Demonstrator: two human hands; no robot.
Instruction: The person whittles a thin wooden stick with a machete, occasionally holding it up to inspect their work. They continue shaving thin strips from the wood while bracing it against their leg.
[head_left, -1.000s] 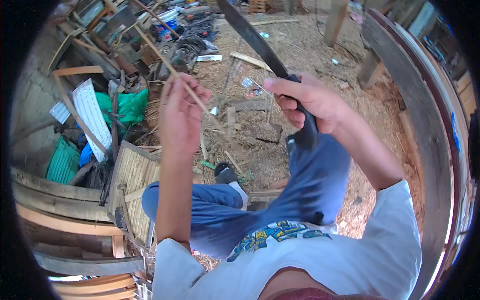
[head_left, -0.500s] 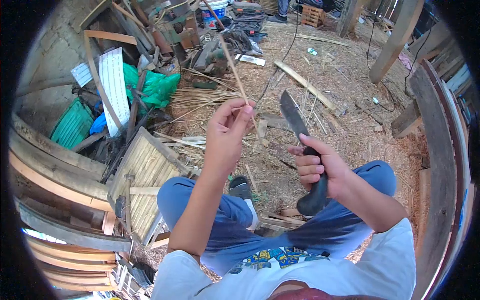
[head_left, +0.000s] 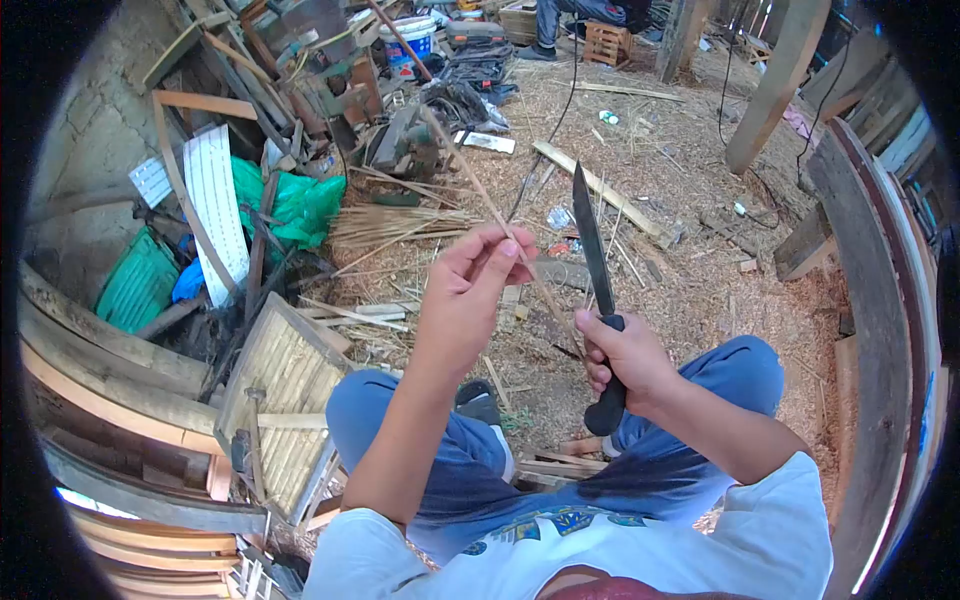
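A long thin wooden strip [head_left: 473, 182] is pinched between the thumb and fingers of my left hand [head_left: 462, 290], slanting from upper left to lower right. Its lower end reaches close to my right hand [head_left: 636, 362]. That hand is wrapped round the black handle of a large knife [head_left: 592, 245], whose dark blade points up and away from me. The blade stands just to the right of the strip. Both hands are raised above my bent knees.
A pile of thin strips [head_left: 395, 227] lies on the shaving-covered ground ahead. To the left are a slatted wooden panel [head_left: 290, 350] and green plastic [head_left: 300, 205]. Wooden posts [head_left: 780, 90] stand at right. A person's leg [head_left: 547, 25] shows at the back near a crate [head_left: 606, 43].
My right hand has moved slightly left and down, and the knife has turned more upright. The strip's lower end has come nearer to the right hand. The view has shifted slightly.
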